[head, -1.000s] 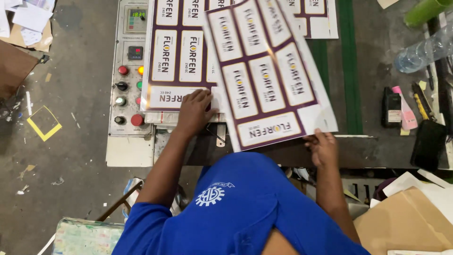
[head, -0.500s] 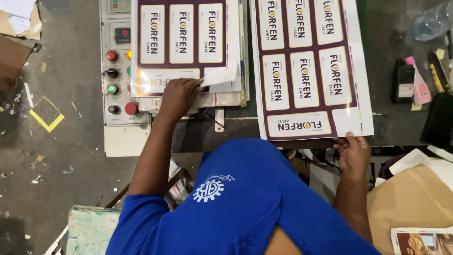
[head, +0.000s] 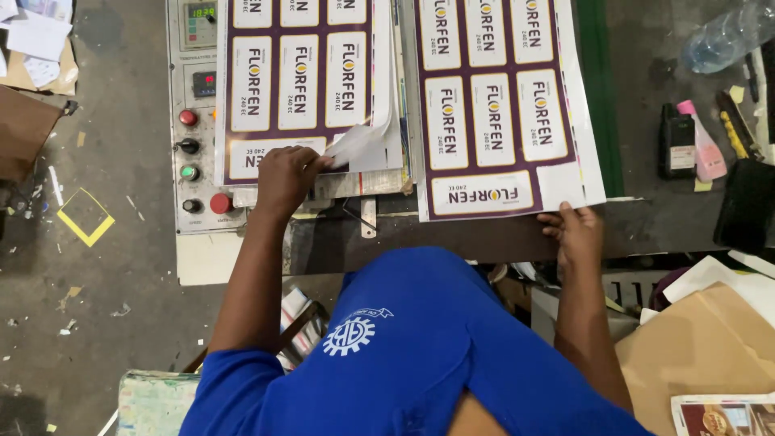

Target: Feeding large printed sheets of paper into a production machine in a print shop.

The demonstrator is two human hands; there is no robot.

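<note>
Sheet corner (curled) under left fingers

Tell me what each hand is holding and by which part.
The left hand pinches the lifted lower corner of the top sheet on the left stack. The right hand grips the lower edge of the right-hand printed sheet.

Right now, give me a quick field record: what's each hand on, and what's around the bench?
left hand: lifting the corner of the top sheet of the left stack
right hand: gripping the near edge of the single printed sheet
control panel: left of the stack, round buttons and two displays
bench, right side: plastic bottle, pink bottle
</note>
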